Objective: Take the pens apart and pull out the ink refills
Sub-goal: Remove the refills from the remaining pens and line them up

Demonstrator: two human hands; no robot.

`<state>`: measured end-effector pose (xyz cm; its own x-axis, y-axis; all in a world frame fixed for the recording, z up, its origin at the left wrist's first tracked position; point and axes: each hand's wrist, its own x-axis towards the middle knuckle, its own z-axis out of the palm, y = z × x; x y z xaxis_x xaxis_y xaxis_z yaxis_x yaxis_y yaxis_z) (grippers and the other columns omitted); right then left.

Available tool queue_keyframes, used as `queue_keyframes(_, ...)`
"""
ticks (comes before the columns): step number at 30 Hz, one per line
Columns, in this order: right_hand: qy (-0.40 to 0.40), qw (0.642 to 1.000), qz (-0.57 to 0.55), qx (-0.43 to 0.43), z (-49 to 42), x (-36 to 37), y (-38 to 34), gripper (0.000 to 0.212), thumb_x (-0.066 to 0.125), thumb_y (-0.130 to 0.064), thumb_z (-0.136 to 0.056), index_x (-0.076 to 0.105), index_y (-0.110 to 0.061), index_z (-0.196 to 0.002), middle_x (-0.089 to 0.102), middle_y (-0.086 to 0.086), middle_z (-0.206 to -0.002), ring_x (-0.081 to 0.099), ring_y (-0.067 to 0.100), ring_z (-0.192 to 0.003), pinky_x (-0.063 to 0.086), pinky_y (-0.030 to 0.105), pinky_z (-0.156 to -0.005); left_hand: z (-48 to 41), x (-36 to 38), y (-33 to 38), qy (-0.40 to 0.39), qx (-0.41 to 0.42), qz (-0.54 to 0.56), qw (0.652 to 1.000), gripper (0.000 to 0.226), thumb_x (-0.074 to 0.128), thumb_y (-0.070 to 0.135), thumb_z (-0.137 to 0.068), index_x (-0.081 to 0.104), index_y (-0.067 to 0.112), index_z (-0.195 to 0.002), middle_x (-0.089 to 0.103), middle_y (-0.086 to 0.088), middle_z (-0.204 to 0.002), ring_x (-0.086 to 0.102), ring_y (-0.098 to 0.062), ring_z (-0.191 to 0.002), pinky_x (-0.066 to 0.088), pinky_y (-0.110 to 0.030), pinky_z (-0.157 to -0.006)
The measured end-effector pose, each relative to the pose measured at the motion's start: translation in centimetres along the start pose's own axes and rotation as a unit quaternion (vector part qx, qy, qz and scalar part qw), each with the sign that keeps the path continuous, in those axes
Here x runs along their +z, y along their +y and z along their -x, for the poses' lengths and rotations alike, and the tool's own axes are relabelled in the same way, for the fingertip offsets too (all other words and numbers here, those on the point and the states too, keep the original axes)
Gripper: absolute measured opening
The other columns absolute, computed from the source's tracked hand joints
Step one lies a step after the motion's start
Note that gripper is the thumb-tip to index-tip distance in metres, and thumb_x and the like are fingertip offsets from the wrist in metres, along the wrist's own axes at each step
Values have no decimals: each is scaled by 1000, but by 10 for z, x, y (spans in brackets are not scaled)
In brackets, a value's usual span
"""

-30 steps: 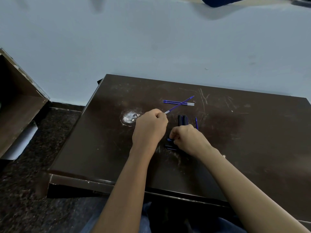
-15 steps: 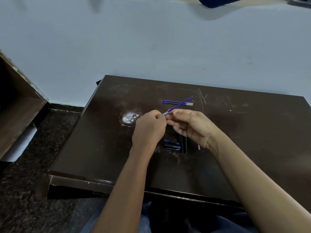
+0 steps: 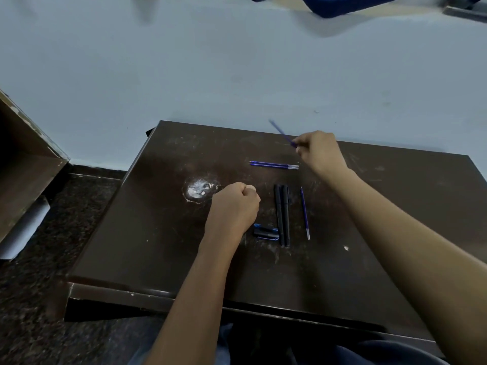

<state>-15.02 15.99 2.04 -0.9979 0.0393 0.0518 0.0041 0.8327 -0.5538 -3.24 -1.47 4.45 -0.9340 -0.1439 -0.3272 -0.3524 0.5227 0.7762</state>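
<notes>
One blue refill (image 3: 283, 134) sits pinched in fingers of the right hand (image 3: 319, 151), just beyond two laid-out refills (image 3: 274, 165); left hand (image 3: 233, 204) fingers curled tight, contents hidden; extraction step looks done, next likely needs laying it beside that pair on the tabletop (image 3: 158, 233).

Dim, even indoor light falls cool on the wall (image 3: 237, 75), with soft, blurred shadows along its far top. The dark table (image 3: 369, 259) shows a faint sheen at far left, no hard glare. The refill (image 3: 283, 134) in the right hand (image 3: 320, 151) is motion-smeared, and straight edges bow outward near the frame's borders.
</notes>
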Motion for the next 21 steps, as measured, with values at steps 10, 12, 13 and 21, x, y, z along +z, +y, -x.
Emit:
queue_keyframes(10,-90,959,264,-41,-54,36,0,34,49,0,-86,69,-15,-109,59,16,-119,60,39,-102,45,35,-77,-4,4,-3,1,4,-12,1000,31,37,30,-100,64,18,-91,68,-3,-94,51,-5,-68,35,-20,-55)
queue_keyframes(12,-103,955,277,-32,-54,43,1,35,50,2,-85,68,-13,-112,58,15,-120,60,39,-104,43,35,-76,-4,2,-4,5,6,-6,1000,32,36,30,-100,63,18,-87,68,-2,-92,51,-5,-68,36,-21,-55)
queue_keyframes(13,-106,954,279,-27,-54,45,2,36,50,3,-84,67,-12,-113,58,15,-120,59,39,-105,43,36,-76,-4,2,-4,7,5,-1,1000,32,37,30,-100,64,18,-87,68,-2,-91,51,-5,-67,37,-21,-56)
queue_keyframes(21,-99,951,293,-31,-48,56,8,37,50,3,-85,63,-9,-118,59,17,-122,59,40,-109,45,38,-82,-3,3,-3,2,6,3,1000,31,37,29,-99,63,20,-84,67,0,-89,53,-5,-67,39,-21,-57)
